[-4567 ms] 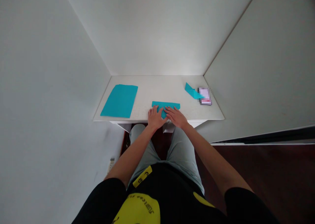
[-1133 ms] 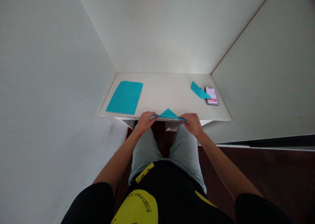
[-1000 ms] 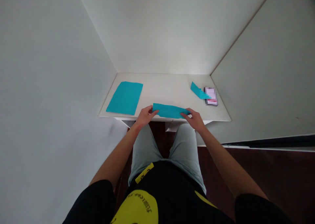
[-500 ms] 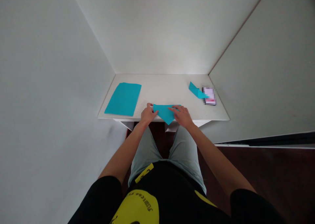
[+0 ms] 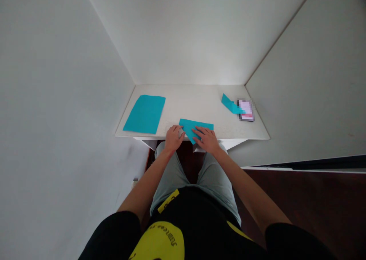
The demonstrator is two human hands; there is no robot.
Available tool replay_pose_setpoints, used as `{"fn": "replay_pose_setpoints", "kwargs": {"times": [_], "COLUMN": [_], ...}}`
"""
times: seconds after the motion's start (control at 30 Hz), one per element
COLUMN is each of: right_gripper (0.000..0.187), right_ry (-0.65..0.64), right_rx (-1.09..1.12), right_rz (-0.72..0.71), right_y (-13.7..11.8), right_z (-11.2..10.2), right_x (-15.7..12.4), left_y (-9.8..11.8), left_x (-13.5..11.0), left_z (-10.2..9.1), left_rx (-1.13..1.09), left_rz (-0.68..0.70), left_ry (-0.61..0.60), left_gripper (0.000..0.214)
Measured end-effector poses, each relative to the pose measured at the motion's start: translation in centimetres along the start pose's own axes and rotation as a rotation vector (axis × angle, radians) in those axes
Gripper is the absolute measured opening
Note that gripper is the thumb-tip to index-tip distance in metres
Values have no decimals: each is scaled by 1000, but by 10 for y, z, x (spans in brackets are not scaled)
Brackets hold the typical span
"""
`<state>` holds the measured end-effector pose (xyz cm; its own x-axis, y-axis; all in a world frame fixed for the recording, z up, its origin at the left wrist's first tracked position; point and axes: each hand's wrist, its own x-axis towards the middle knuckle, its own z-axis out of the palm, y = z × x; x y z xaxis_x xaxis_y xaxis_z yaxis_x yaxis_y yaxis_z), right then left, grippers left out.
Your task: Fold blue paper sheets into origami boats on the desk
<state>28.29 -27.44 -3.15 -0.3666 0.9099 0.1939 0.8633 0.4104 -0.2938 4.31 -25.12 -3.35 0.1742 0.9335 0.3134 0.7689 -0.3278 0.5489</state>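
Note:
A folded piece of turquoise paper point(image 5: 187, 127) lies at the front edge of the white desk, its pointed lower part reaching over the edge. My left hand point(image 5: 173, 138) is at the paper's left side, with index fingertip and thumb at its edge and a gap between them. Spread across the paper's right part, my right hand point(image 5: 208, 140) presses on it with fingers apart and covers some of it.
On the left of the white desk point(image 5: 194, 100) lies a larger turquoise sheet point(image 5: 144, 114). At the right, a folded turquoise strip point(image 5: 228, 104) overlaps a blurred phone-like object point(image 5: 246, 110). Walls enclose the desk at the back and both sides.
The folded paper has turned slightly, its right end now lower than its left. My left hand has shifted slightly nearer to me, and my right hand has spread over the paper.

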Motion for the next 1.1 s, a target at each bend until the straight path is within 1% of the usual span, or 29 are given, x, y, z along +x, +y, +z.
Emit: {"fn": "replay_pose_setpoints", "kwargs": {"times": [0.13, 0.23, 0.33, 0.4, 0.47, 0.6, 0.7, 0.77, 0.87, 0.93, 1.0, 1.03, 1.1], "right_gripper": [70, 85, 94, 90, 76, 42, 31, 27, 22, 19, 17, 20, 41], "right_ry": [-9, -31, -89, -122, -111, 9, 55, 60, 75, 80, 41, 0, -88], "right_rx": [18, 35, 67, 102, 134, 180, 211, 253, 329, 319, 286, 284, 300], "right_rz": [-21, -49, -122, -179, -193, -104, -50, -36, -26, 18, 77, 93, 98], "right_y": [0, 2, 9, 17, 28, 49, 59, 63, 66, 68, 71, 74, 80], "right_z": [-2, -4, -6, -8, -9, -13, -17, -19, -18, -17, -17, -18, -23], "right_x": [-2, -3, -5, -8, -13, -27, -32, -29, -18, -9, 1, 5, 15], "left_y": [5, 11, 16, 18, 18, 17, 16, 16, 16, 17, 16, 14, 8], "left_x": [-6, -10, -11, -9, -6, -3, -3, -3, -4, -4, 0, 3, 14], "left_z": [0, -1, 0, 0, -1, -3, -3, -2, -2, -4, -7, -9, -15], "left_rx": [102, 167, 190, 196, 200, 199, 212, 223, 225, 212, 192, 184, 176], "left_rz": [45, 31, 5, -17, -37, -51, -55, -56, -59, -69, -84, -93, -101], "left_ry": [-38, -60, -67, -82, -106, -156, -166, -163, -156, -141, -126, -123, -139], "left_gripper": [32, 40, 51, 56, 59, 61, 62, 61, 57, 49, 41, 38, 34]}}
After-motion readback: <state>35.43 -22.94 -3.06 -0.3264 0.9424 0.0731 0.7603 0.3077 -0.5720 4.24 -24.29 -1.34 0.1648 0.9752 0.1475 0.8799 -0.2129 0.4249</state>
